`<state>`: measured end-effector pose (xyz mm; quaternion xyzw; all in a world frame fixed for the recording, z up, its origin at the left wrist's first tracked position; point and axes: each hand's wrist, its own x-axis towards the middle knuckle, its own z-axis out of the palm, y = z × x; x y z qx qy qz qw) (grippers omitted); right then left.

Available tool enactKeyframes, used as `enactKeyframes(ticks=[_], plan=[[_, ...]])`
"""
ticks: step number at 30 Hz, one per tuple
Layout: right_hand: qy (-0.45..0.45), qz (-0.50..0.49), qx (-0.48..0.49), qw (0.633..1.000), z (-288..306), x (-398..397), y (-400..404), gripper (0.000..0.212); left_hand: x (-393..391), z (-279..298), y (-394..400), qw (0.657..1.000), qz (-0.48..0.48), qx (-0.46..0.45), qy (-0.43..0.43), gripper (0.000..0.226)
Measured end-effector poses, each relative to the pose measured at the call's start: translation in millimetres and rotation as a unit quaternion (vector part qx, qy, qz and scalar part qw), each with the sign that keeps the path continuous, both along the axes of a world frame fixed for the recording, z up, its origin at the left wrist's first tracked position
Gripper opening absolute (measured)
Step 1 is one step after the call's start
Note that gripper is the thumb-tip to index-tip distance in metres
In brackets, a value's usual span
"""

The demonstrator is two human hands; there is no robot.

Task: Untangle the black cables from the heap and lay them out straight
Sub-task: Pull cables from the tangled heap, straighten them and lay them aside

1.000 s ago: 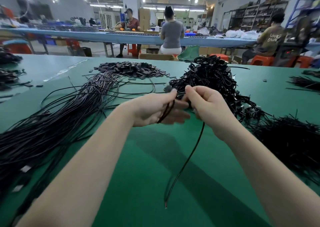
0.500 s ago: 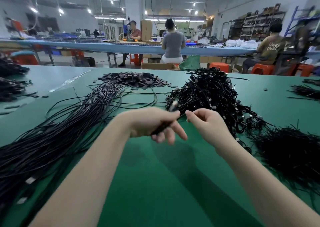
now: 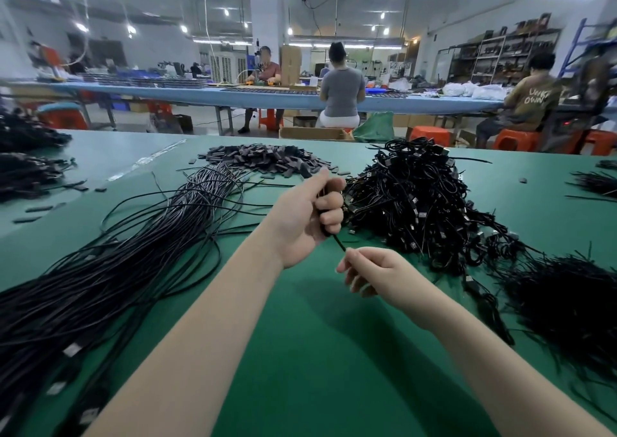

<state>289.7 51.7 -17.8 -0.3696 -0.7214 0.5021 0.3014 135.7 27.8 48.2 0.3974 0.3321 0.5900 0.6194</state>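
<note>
Here you hold one black cable [image 3: 338, 242] with two hands: your left hand [image 3: 309, 218] grips it in a curled fist, and your right hand [image 3: 369, 269] pinches its lower part. The tangled heap [image 3: 420, 199] lies just behind, the straight bundle [image 3: 110, 269] at left. Three seated people work beyond the green table [image 3: 317, 353]; one shirt [image 3: 536, 97] reads "UNK OWN".

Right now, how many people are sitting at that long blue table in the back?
3: a person in a red top facing this way, a person in a grey shirt with back turned, and a person in a brown shirt at the right. Others farther back may be hidden.
</note>
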Motion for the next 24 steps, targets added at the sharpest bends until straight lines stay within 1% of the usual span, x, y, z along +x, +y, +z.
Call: enactKeyframes(ticks=[2,4,5,7,8,10,12,15,16,17,20,24], plan=[[0.053,-0.025,-0.034,0.998,3,1,3,0.031,2,-5,1,1.000,-0.023,-0.013,-0.003,0.034],[0.125,-0.020,-0.111,0.986,6,2,5,0.030,8,-13,2,0.998,-0.043,-0.034,0.002,0.034],[0.144,-0.013,-0.141,0.979,8,2,4,0.028,11,-18,3,0.998,-0.052,-0.047,0.005,0.034],[0.153,-0.009,-0.170,0.974,9,2,2,0.019,14,-26,4,0.995,-0.062,-0.076,0.015,0.035],[0.144,-0.017,-0.168,0.975,8,2,2,0.014,15,-29,5,0.993,-0.063,-0.089,0.033,0.035],[0.116,-0.038,-0.143,0.982,2,2,2,0.009,13,-32,8,0.987,-0.057,-0.121,0.085,0.037],[0.105,-0.054,-0.134,0.984,-4,0,3,0.009,15,-32,10,0.978,-0.032,-0.147,0.145,0.038],[0.093,-0.065,-0.104,0.988,-9,-4,4,0.013,23,-31,12,0.952,0.032,-0.121,0.280,0.039],[0.089,-0.064,-0.092,0.990,-9,-6,4,0.016,24,-31,12,0.944,0.047,-0.108,0.310,0.038],[0.090,-0.064,-0.089,0.990,-10,-7,4,0.019,24,-32,13,0.944,0.050,-0.102,0.310,0.038],[0.115,-0.077,-0.127,0.982,-12,-8,5,0.018,24,-33,12,0.971,0.033,-0.116,0.206,0.037],[0.135,-0.057,-0.203,0.968,-11,0,7,0.025,26,-36,12,0.985,0.029,-0.130,0.110,0.038]])
